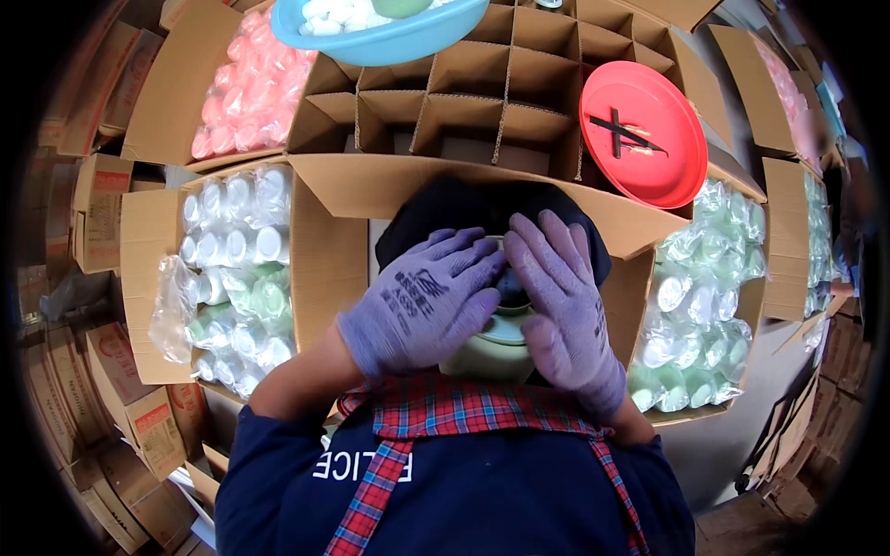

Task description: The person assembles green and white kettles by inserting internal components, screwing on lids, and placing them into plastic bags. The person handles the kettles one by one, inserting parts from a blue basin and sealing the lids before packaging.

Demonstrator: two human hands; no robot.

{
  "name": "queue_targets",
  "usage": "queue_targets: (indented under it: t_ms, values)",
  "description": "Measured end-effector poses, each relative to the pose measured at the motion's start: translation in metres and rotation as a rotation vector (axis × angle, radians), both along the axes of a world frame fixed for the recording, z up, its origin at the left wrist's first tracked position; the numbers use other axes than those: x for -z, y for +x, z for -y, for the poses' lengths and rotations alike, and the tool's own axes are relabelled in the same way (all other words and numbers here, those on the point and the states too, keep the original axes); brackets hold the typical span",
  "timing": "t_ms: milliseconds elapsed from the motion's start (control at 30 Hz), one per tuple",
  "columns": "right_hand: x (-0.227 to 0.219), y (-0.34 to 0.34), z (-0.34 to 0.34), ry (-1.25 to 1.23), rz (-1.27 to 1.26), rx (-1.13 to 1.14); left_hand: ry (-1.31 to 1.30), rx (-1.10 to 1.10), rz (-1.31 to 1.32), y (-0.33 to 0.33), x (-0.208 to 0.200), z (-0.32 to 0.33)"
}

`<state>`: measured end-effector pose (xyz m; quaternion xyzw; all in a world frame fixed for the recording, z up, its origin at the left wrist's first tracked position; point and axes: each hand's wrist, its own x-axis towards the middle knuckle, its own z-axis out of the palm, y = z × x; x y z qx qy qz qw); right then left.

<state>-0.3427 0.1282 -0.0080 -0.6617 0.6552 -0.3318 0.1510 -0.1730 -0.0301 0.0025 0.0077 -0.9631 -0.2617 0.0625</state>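
Note:
My left hand (428,295), in a lavender work glove, lies with its fingers stretched out and the palm turned down. My right hand (567,310), gloved alike, has its fingers long and nearly straight, with the thumb bent inward. Between the two hands is a pale green round container (487,357) with a lighter rim and a dark round part above it. The hands hide much of it, so I cannot tell whether they touch it. It sits in front of my body, by my dark-clothed lap.
Ahead stands a carton with cardboard dividers (459,116), bearing a blue basin (389,37) of white pieces and a red tray (649,171) with dark strips. Cartons of bagged white and green containers flank me, left (243,246) and right (709,306). Bagged pink ones (250,88) are far left.

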Motion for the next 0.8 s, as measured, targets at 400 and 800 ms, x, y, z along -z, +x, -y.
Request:
queue_targets:
  t_ms: [400,800]
  values:
    - [0.038,-0.050,-0.001,0.063,0.809,-0.138,0.701,-0.425,-0.228,0.011,0.028,0.000]
    - [-0.038,-0.086,-0.040,-0.969,0.283,0.696,1.529,-0.597,-0.993,0.032,0.046,0.056]
